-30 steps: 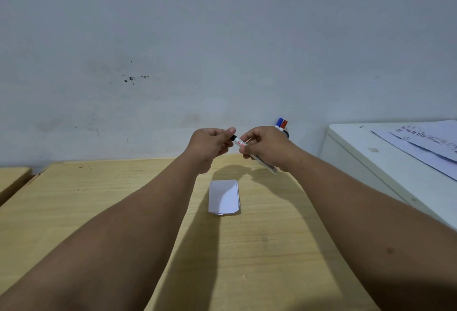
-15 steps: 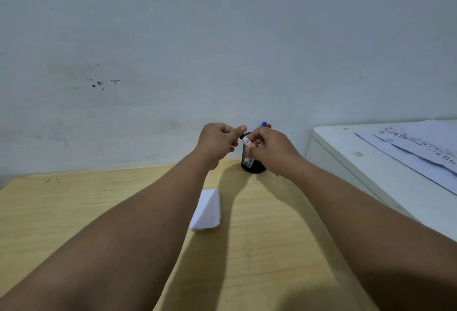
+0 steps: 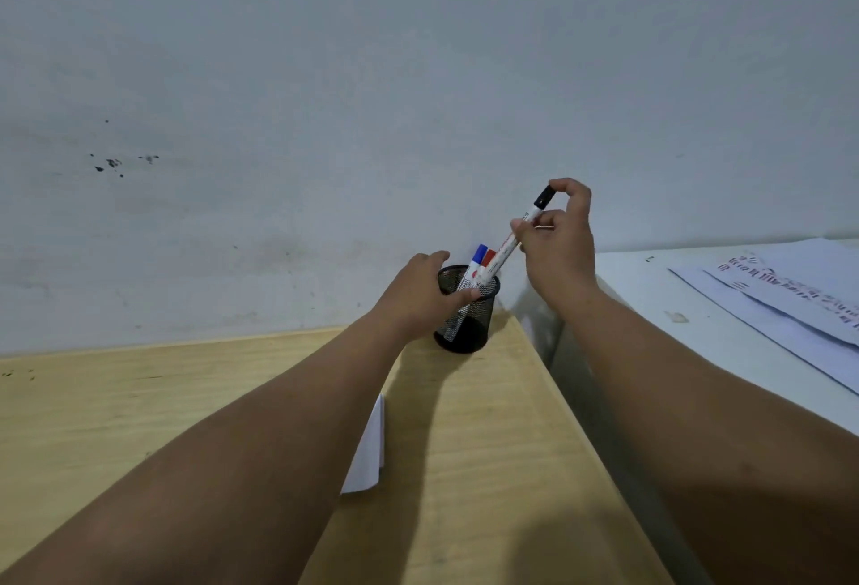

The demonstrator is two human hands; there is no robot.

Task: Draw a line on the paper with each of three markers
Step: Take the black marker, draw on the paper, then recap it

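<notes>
While the right hand (image 3: 560, 242) pinches the black marker (image 3: 513, 238) tip-down into the cup (image 3: 467, 310) at the tabletop's (image 3: 488, 468) far right corner, gripped by the left hand (image 3: 420, 289), a skewed push could tip it.

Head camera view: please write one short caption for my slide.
Right hand holds black-capped marker in mesh cup; left hand grips the cup.

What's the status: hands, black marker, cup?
Right hand pinching black-capped marker, lower end inside mesh pen cup. Left hand gripping cup rim. Blue marker and red marker in cup. Nothing blocking.
</notes>
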